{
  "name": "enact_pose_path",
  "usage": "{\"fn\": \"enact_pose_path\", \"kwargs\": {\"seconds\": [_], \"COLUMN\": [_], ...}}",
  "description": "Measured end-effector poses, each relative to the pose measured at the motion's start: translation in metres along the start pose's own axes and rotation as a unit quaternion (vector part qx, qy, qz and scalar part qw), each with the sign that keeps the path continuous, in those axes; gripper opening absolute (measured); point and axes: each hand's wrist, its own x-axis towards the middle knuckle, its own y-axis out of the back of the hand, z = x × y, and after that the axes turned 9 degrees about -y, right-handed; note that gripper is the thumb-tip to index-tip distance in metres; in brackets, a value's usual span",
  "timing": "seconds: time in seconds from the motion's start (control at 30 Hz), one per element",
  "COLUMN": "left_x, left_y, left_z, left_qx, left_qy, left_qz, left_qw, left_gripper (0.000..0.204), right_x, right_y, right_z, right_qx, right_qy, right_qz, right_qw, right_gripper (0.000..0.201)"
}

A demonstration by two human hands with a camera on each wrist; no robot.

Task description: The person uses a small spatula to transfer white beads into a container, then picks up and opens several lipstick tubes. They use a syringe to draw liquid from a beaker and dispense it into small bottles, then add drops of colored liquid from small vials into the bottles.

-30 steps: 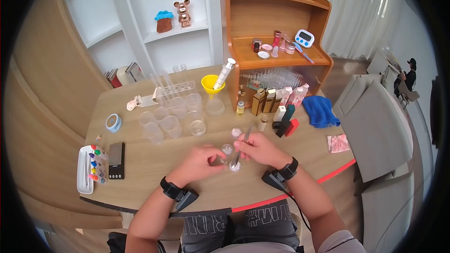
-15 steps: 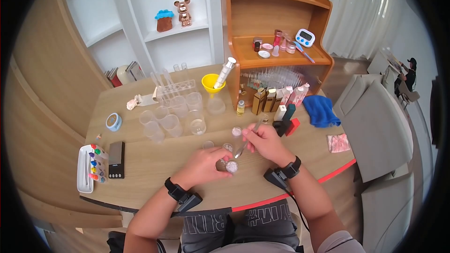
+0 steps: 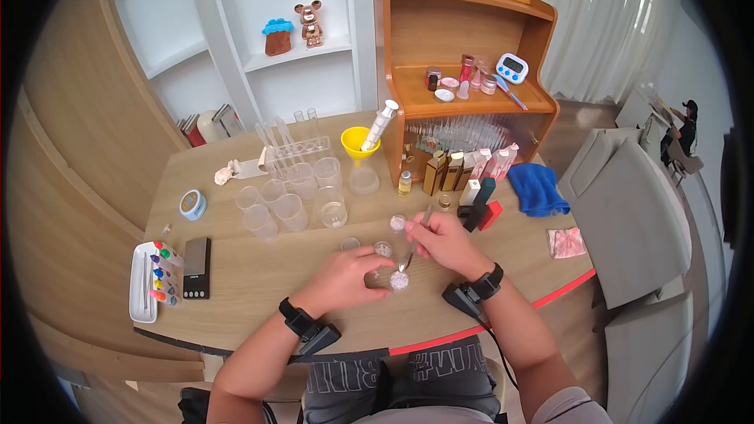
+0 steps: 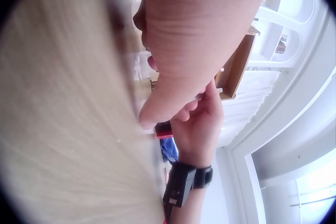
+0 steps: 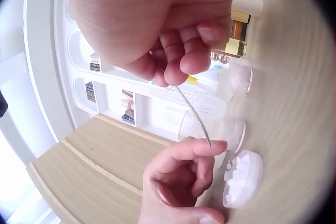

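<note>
The pot of white beads (image 3: 400,282) has edged right near the worktop's front edge (image 3: 440,342) — the left grip (image 3: 344,275), thumb and fingers apart, seems not to pinch it, leaving room for the spatula (image 3: 405,261) clamped in the right grip (image 3: 441,242).

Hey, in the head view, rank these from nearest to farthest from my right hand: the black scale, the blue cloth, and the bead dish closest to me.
From your right hand:
1. Bead dish, between your hands.
2. Blue cloth, off to the right, past the red box.
3. Black scale, far left, beyond your left hand.
</note>
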Motion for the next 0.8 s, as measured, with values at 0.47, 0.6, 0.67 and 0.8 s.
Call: {"fn": "enact_pose_path", "kwargs": {"seconds": [0.47, 0.6, 0.67, 0.8], "left_x": [-0.002, -0.001, -0.002, -0.004], "left_y": [-0.004, -0.003, -0.002, -0.003], "left_z": [-0.005, -0.003, -0.002, -0.013], "left_qx": [-0.015, 0.001, -0.005, -0.040], "left_qy": [0.016, 0.022, 0.015, 0.022], "left_qz": [-0.017, -0.010, 0.016, 0.120], "left_qw": [1.000, 1.000, 1.000, 0.992], "left_gripper": [0.039, 0.035, 0.034, 0.034], "right_x": [0.002, 0.001, -0.002, -0.003], "right_y": [-0.012, -0.006, -0.001, 0.003], "right_z": [0.014, 0.007, 0.000, -0.005], "right_qx": [-0.002, -0.002, 0.024, 0.096], "right_qy": [0.002, -0.004, -0.008, 0.044], "right_qz": [-0.135, -0.100, -0.056, 0.064], "right_qw": [0.991, 0.995, 0.998, 0.992], "right_gripper": [0.027, 0.024, 0.024, 0.027]}}
